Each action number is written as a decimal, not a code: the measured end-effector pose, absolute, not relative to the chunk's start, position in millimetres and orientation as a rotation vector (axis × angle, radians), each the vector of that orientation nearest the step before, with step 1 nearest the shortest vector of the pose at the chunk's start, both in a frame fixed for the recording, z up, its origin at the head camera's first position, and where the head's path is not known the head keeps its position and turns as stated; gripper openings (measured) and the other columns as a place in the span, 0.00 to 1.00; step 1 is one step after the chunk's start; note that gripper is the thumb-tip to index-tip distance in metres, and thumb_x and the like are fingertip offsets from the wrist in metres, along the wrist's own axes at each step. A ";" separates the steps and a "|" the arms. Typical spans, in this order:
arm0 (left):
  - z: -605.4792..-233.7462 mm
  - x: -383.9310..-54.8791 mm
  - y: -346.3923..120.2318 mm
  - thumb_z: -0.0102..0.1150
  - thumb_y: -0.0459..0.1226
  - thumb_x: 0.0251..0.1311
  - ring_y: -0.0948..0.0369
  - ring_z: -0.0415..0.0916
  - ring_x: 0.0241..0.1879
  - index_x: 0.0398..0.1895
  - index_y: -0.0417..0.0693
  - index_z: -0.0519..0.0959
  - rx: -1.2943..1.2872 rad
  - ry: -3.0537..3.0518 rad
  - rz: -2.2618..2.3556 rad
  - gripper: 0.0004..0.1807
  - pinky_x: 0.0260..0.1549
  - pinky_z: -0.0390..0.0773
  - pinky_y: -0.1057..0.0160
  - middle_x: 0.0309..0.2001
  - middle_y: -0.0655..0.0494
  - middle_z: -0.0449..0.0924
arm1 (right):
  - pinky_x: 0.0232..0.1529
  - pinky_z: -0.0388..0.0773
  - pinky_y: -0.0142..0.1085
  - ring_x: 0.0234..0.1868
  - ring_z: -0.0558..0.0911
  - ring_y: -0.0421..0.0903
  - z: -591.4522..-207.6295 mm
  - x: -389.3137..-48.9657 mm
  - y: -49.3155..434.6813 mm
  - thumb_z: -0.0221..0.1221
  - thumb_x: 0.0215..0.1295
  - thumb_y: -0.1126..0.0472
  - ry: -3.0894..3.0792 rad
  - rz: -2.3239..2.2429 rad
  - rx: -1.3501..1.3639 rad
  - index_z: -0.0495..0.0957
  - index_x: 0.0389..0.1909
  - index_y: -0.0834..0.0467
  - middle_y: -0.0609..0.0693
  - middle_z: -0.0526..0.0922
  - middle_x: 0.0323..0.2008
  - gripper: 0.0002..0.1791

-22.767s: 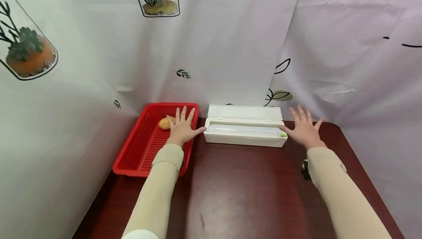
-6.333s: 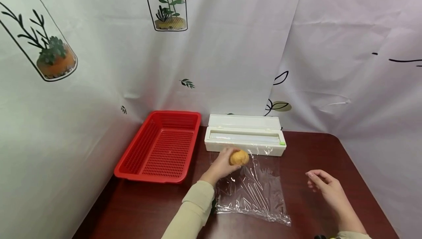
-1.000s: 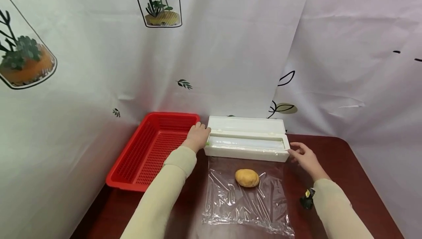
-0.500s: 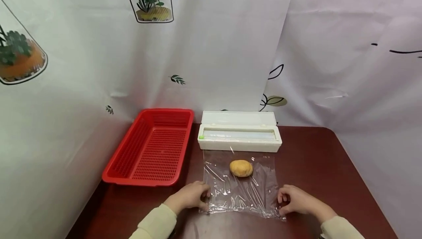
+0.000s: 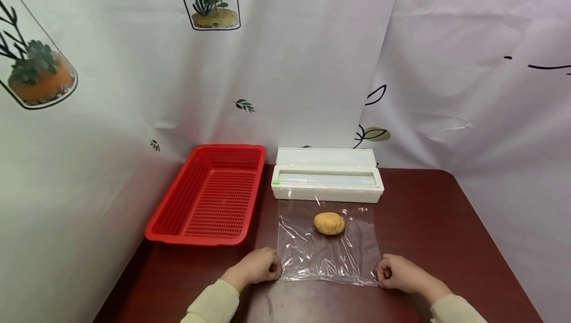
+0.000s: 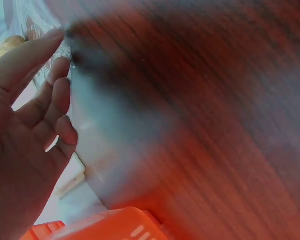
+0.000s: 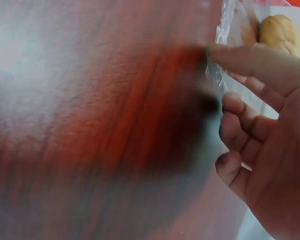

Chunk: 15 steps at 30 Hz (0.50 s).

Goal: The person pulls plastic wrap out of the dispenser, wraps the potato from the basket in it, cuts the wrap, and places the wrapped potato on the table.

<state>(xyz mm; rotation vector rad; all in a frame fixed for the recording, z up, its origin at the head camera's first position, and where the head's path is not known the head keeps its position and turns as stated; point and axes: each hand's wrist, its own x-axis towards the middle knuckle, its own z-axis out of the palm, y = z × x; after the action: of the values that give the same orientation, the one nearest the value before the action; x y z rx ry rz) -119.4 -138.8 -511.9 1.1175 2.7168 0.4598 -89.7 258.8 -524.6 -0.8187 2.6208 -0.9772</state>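
A sheet of clear plastic wrap (image 5: 308, 258) lies on the table, drawn out from a white wrap dispenser (image 5: 327, 194). On the sheet sits a yellow-brown potato (image 5: 329, 223), nearer the dispenser than the front edge. My left hand (image 5: 256, 267) pinches the sheet's near left corner between thumb and fingers. At the near right corner, my right hand (image 5: 401, 274) pinches the wrap the same way. Both wrist views show thumb and forefinger meeting at the film's edge, with the potato (image 7: 279, 34) beyond the right hand.
A red plastic basket (image 5: 151, 231) with a perforated bottom stands at the left, behind my left hand. The dispenser's lid (image 5: 325, 157) is raised towards the patterned curtain (image 5: 308, 65); a green slider (image 5: 276, 182) is at its left end. Dark red tabletop (image 5: 428, 219) extends to the right.
Both hands have left the dispenser and come down to the wrap's near corners, where they now pinch it. The green slider shows at the left end; the front edge is straighter. Earlier, the potato was in the basket.
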 end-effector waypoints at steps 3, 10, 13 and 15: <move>-517.0 -120.2 -137.2 0.63 0.36 0.44 0.66 0.66 0.30 0.18 0.58 0.74 1.035 2.849 0.597 0.08 0.32 0.69 0.67 0.25 0.68 0.68 | 0.22 0.67 0.27 0.24 0.68 0.32 -526.4 -93.2 264.6 0.65 0.42 0.71 2.625 -1.149 -0.862 0.72 0.19 0.49 0.39 0.67 0.23 0.14; -526.6 -136.0 -120.7 0.58 0.28 0.53 0.65 0.70 0.30 0.29 0.42 0.76 0.433 2.704 1.630 0.02 0.30 0.72 0.66 0.30 0.56 0.76 | 0.29 0.72 0.31 0.28 0.75 0.38 -516.0 -115.1 268.4 0.61 0.56 0.71 2.603 -1.618 -0.468 0.73 0.27 0.60 0.50 0.79 0.28 0.06; -527.6 -151.5 -108.1 0.56 0.26 0.57 0.64 0.71 0.24 0.33 0.34 0.75 0.225 2.538 1.993 0.02 0.23 0.71 0.69 0.29 0.43 0.77 | 0.30 0.73 0.32 0.28 0.77 0.41 -511.5 -128.7 263.7 0.61 0.59 0.67 2.606 -1.704 -0.193 0.73 0.31 0.65 0.55 0.81 0.29 0.06; -527.6 -162.2 -100.1 0.55 0.27 0.58 0.64 0.69 0.24 0.34 0.33 0.74 0.136 2.532 2.099 0.03 0.23 0.70 0.70 0.28 0.40 0.78 | 0.29 0.73 0.32 0.28 0.77 0.40 -510.8 -139.5 259.4 0.60 0.59 0.66 2.617 -1.758 -0.072 0.73 0.34 0.67 0.55 0.81 0.27 0.08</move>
<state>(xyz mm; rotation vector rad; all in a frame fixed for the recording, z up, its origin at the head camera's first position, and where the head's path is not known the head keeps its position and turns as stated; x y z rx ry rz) -162.2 -100.1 -527.6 0.1356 2.5324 2.0989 -139.5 259.4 -510.8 -0.0723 2.6173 -1.7581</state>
